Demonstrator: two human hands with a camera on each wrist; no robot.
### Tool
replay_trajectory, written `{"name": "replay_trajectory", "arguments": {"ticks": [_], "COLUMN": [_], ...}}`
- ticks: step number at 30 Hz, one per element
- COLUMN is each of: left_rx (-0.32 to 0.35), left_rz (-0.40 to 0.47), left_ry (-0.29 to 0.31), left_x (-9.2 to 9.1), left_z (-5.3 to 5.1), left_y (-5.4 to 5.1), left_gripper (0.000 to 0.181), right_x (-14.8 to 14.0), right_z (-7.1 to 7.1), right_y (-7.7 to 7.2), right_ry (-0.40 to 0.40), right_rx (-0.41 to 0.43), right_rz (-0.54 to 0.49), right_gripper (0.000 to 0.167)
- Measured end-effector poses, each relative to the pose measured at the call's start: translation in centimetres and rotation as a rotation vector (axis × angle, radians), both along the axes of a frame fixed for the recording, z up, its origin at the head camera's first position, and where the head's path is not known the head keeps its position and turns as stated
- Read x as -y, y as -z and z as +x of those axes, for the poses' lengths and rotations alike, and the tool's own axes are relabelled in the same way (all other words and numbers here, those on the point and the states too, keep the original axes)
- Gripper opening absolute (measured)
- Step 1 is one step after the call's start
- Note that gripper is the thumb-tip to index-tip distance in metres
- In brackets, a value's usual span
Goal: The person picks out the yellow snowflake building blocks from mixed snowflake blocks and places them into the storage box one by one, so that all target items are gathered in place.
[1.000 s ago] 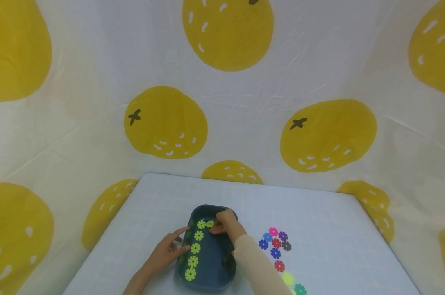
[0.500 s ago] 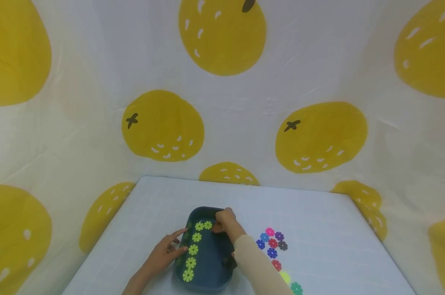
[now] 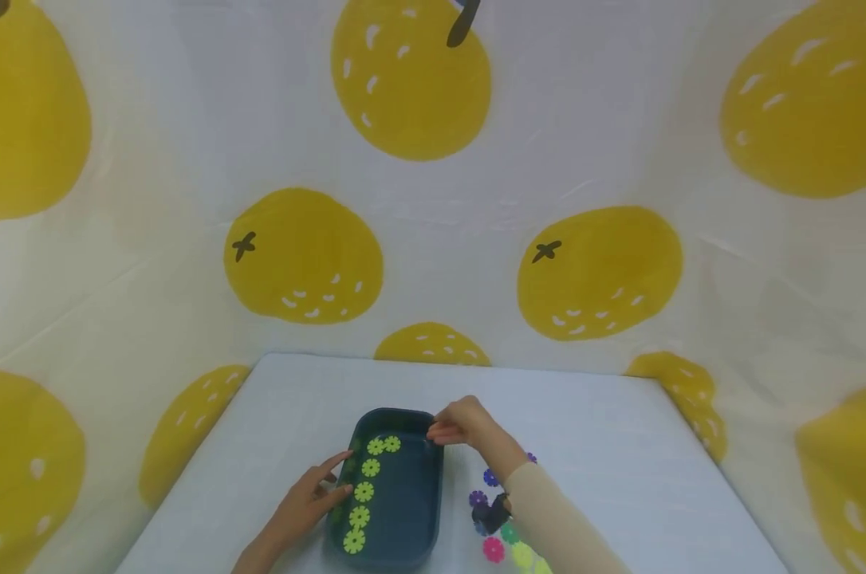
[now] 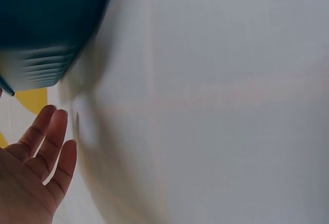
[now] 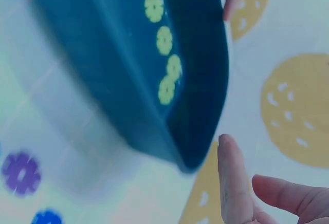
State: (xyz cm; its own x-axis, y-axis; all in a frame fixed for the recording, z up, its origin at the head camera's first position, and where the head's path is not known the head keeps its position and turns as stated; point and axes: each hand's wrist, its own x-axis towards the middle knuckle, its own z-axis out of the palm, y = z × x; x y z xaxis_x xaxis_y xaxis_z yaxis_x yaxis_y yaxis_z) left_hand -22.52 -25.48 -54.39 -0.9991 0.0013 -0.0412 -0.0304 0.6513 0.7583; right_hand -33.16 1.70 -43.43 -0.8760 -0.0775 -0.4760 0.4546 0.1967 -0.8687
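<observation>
A dark blue rectangular tray [image 3: 407, 510] stands on the table. On its floor lie several yellow-green notched plastic discs [image 3: 364, 492], in a column along the left side that turns right at the far end. My left hand [image 3: 305, 501] rests at the tray's left rim, index finger and thumb touching it. In the left wrist view the other fingers [image 4: 54, 136] extend loosely below the tray wall. My right hand [image 3: 469, 426] hovers by the far right corner; its index finger [image 5: 234, 183] is straight, the thumb apart, and nothing shows between them.
Right of the tray several coloured discs lie on the white table [image 3: 619, 478], including a pink disc [image 3: 494, 549] and a purple disc [image 5: 21, 172]. My right forearm and a black wrist camera [image 3: 490, 514] partly cover them. A curtain [image 3: 447, 263] with yellow fruit prints hangs behind.
My right hand has left the yellow-green disc at the row's end and moved right, to the tray's far right corner. The left hand stays at the rim. The head view has shifted slightly.
</observation>
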Motion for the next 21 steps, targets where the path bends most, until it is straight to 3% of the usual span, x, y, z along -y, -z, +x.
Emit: {"name": "replay_trajectory", "arguments": {"ticks": [5, 13, 21], "left_rx": [-0.003, -0.001, 0.006], "left_rz": [0.008, -0.001, 0.014], "left_ry": [0.001, -0.008, -0.004], "left_x": [-0.3, -0.2, 0.0], "left_z": [0.0, 0.1, 0.2], "left_y": [0.2, 0.5, 0.3], "left_gripper": [0.056, 0.056, 0.059], "right_x": [-4.8, -13.2, -19.3], "right_z": [1.2, 5.1, 7.7], "right_y": [0.1, 1.7, 4.5], "right_ry": [0.009, 0.033, 0.159], "right_rx": [0.004, 0.001, 0.162], "right_rz": [0.013, 0.037, 0.115], "right_gripper": [0.028, 0.036, 0.037]}}
